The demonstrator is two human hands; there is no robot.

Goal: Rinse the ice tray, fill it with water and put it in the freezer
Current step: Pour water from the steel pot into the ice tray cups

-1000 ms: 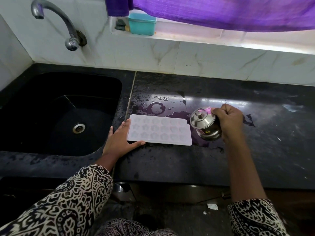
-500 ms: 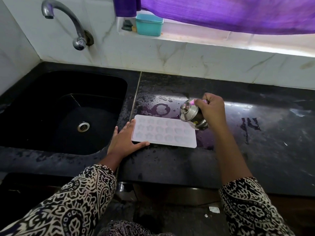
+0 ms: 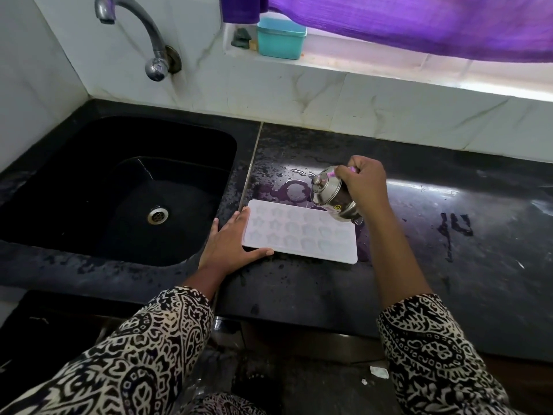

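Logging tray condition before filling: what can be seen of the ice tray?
The ice tray is a pale, plastic-looking rectangle with rounded corners and three rows of small shaped moulds, some star-like. It lies flat on the wet black counter right of the sink. The left hand rests flat against its near-left corner; the right hand tips a steel pot over its far-right corner.
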